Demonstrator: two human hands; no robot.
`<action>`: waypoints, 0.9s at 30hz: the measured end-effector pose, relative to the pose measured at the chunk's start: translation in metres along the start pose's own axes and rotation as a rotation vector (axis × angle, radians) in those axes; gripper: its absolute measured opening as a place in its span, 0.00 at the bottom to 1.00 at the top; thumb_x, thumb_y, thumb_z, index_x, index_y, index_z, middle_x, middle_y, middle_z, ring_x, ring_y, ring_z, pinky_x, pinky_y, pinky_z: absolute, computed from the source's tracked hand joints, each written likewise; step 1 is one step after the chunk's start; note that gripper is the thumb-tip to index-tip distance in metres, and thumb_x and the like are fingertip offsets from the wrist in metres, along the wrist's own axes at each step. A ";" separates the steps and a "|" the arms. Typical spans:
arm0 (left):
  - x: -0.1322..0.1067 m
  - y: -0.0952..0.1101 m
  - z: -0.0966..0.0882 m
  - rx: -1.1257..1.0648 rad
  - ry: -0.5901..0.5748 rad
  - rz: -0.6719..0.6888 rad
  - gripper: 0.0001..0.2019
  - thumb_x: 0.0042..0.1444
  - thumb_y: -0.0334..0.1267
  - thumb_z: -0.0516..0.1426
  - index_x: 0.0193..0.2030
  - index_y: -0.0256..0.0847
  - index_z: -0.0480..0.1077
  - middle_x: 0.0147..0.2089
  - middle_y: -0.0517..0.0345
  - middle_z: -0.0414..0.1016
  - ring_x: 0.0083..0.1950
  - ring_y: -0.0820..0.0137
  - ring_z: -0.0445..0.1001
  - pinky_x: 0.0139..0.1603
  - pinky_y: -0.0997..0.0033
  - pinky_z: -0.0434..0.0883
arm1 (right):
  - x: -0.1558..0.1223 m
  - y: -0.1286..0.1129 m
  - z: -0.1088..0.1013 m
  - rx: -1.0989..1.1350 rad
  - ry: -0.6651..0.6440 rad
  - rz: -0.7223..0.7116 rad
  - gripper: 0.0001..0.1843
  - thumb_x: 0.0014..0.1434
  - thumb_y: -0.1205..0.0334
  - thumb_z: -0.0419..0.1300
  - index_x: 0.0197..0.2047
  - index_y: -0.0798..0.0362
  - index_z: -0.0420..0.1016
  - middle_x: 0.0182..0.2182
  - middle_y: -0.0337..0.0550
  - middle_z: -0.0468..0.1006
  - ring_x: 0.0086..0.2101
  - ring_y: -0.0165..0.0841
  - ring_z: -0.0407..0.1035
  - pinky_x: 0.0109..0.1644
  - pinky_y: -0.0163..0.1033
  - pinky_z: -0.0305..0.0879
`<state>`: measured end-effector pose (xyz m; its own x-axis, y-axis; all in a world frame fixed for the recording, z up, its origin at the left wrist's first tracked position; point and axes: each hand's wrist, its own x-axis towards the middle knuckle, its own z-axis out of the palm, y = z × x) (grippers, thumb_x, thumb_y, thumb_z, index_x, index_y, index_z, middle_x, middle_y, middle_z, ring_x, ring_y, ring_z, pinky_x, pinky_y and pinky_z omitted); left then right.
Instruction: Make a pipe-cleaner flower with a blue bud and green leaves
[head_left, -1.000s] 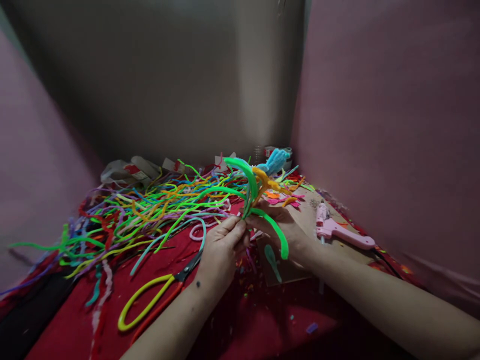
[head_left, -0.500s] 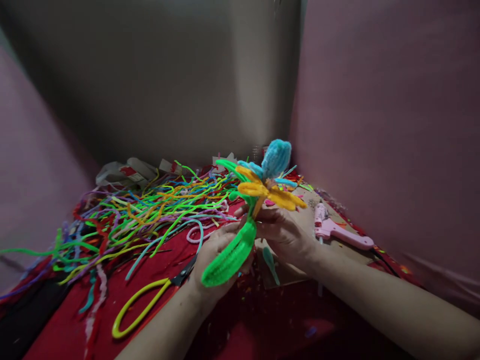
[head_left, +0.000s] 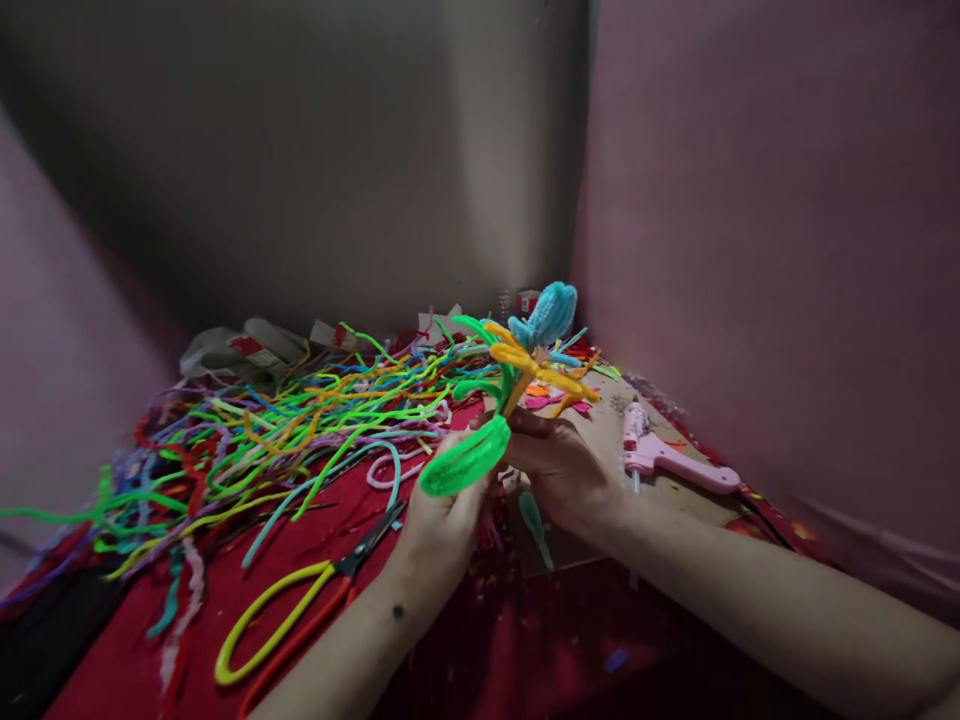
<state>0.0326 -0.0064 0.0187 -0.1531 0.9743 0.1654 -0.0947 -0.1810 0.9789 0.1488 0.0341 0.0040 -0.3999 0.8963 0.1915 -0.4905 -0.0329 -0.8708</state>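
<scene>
Both hands hold a pipe-cleaner flower [head_left: 534, 362] above the red cloth. It has yellow petals, a light blue fuzzy top [head_left: 551, 312] and green leaves. My left hand [head_left: 442, 520] is closed round the lower stem, under a broad green leaf [head_left: 465, 457] that sticks out to the left. My right hand [head_left: 559, 462] grips the stem just below the yellow petals, fingers pinched together. The stem itself is mostly hidden between the two hands.
A big tangle of coloured pipe cleaners [head_left: 285, 420] lies to the left. Scissors with yellow and orange handles [head_left: 300, 600] rest near my left forearm. A pink glue gun [head_left: 667, 455] lies on a cardboard sheet [head_left: 600, 545] at right. Walls close in behind and right.
The flower has turned in my hands: the blue top and yellow petals came up into view, and the green leaf swung from the right side to the left, then rose a little.
</scene>
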 end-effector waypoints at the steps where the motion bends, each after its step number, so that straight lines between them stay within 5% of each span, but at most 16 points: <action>1: 0.001 -0.005 -0.001 0.085 -0.002 0.076 0.07 0.43 0.31 0.61 0.18 0.43 0.69 0.18 0.60 0.65 0.30 0.65 0.69 0.35 0.69 0.66 | 0.000 0.002 0.000 0.003 0.031 -0.006 0.14 0.46 0.57 0.66 0.37 0.52 0.79 0.29 0.41 0.79 0.34 0.36 0.72 0.40 0.41 0.65; 5: 0.004 -0.021 -0.008 0.413 -0.019 0.355 0.08 0.44 0.31 0.60 0.19 0.46 0.70 0.19 0.58 0.65 0.38 0.59 0.71 0.47 0.65 0.64 | 0.001 0.007 0.002 0.019 0.098 -0.016 0.12 0.44 0.57 0.66 0.33 0.53 0.79 0.32 0.41 0.80 0.36 0.36 0.71 0.42 0.40 0.65; 11: 0.004 -0.024 -0.010 0.681 -0.006 0.461 0.06 0.52 0.33 0.54 0.28 0.44 0.72 0.24 0.56 0.69 0.33 0.62 0.70 0.44 0.66 0.63 | -0.001 0.005 0.002 -0.067 0.083 -0.044 0.07 0.47 0.58 0.64 0.30 0.52 0.79 0.32 0.39 0.78 0.36 0.34 0.70 0.45 0.38 0.64; 19: 0.002 -0.023 -0.009 0.522 -0.120 0.322 0.07 0.58 0.35 0.51 0.32 0.41 0.68 0.30 0.59 0.66 0.33 0.70 0.64 0.35 0.74 0.61 | -0.003 0.007 -0.002 -0.216 0.063 -0.117 0.10 0.53 0.59 0.60 0.37 0.51 0.80 0.33 0.39 0.78 0.38 0.34 0.69 0.48 0.41 0.62; 23: 0.003 -0.020 -0.008 0.174 -0.138 0.121 0.06 0.55 0.38 0.55 0.29 0.40 0.67 0.28 0.62 0.64 0.29 0.75 0.61 0.31 0.77 0.61 | -0.001 0.000 -0.002 -0.291 0.060 -0.105 0.08 0.51 0.58 0.62 0.34 0.51 0.80 0.29 0.39 0.77 0.35 0.34 0.69 0.45 0.40 0.63; 27: 0.004 -0.012 -0.007 -0.034 -0.151 -0.091 0.10 0.51 0.40 0.58 0.25 0.38 0.63 0.19 0.68 0.54 0.19 0.81 0.49 0.19 0.81 0.50 | 0.001 -0.008 -0.004 -0.251 -0.057 -0.080 0.09 0.52 0.58 0.62 0.36 0.51 0.80 0.32 0.40 0.78 0.37 0.34 0.70 0.45 0.41 0.64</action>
<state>0.0261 -0.0014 0.0068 0.0072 0.9955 0.0950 -0.1347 -0.0931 0.9865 0.1558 0.0370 0.0091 -0.4143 0.8650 0.2832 -0.3178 0.1541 -0.9356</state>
